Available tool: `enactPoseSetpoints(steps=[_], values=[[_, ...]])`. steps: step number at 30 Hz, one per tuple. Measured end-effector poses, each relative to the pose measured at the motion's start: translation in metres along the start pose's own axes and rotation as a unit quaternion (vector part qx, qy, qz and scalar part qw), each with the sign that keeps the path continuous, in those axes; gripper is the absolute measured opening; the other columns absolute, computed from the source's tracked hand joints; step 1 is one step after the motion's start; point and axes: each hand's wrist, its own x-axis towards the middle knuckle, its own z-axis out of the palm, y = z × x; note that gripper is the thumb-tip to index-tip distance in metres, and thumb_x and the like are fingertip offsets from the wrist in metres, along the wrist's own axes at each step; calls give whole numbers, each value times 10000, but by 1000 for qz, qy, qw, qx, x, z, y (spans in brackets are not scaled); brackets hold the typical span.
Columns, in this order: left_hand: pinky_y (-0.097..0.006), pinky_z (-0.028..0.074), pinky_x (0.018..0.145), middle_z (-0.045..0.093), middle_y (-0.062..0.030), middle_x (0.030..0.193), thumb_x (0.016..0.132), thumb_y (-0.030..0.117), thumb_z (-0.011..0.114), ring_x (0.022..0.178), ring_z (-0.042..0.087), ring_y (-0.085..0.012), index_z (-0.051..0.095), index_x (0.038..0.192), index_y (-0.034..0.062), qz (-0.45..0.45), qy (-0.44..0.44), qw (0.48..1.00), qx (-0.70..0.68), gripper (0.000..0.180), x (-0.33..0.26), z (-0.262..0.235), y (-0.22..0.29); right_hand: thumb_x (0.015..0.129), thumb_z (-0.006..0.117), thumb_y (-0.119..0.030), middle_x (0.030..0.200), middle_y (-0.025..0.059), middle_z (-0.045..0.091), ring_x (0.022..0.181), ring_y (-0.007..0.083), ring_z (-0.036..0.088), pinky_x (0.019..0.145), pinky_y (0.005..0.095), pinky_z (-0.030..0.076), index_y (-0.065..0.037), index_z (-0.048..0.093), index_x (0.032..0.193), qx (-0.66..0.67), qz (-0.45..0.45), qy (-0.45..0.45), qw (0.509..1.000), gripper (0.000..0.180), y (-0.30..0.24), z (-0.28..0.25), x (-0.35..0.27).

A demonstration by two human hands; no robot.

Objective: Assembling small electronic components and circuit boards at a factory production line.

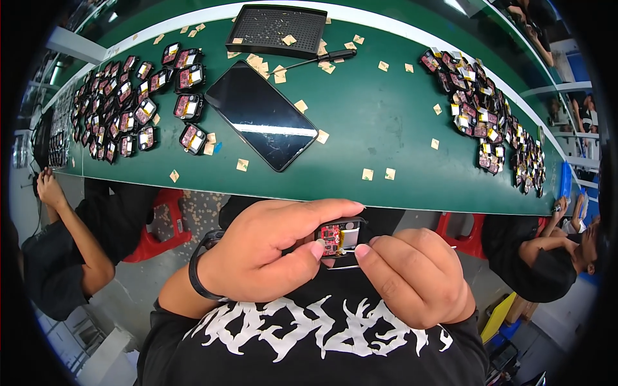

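Note:
My left hand (270, 248) holds a small open black device housing (362, 226) in front of my chest, just off the table's near edge. Inside it sit a red circuit board (330, 239), some yellow tape and a silver battery (350, 237). My left thumb presses on the board's side, while the index finger stretches along the far rim. The fingers of my right hand (412, 273) are pinched together at the housing's lower right corner. Something thin and pale shows by their tips, too small to make out.
On the green table (380, 122) lie a black tablet-like panel (264, 116), a screwdriver (338, 56), a black tray (277, 32) and scattered tan squares (241, 165). Many similar open housings cluster left (122, 96) and right (473, 103). People sit on both sides, near red stools (168, 222).

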Motion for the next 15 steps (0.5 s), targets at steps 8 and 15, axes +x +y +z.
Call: enactPoseSetpoints(steps=[8,15], values=[[-238,551,640,720,-69,903,939,16,473,671,665,-91,562,1406,-58,-19,-9,999,-24,481,0,-2,-3,733,727,-10,882,136,633,711,211,593,510,296,441,102,707,967,-6,-22,-6,1000,260,2,0,0],[-236,547,618,716,-64,871,957,32,476,668,677,-97,566,1411,-51,-29,-12,999,-19,470,0,-1,-3,735,730,-12,870,132,623,707,209,580,536,299,428,112,701,951,23,-29,-32,999,250,3,-3,0]])
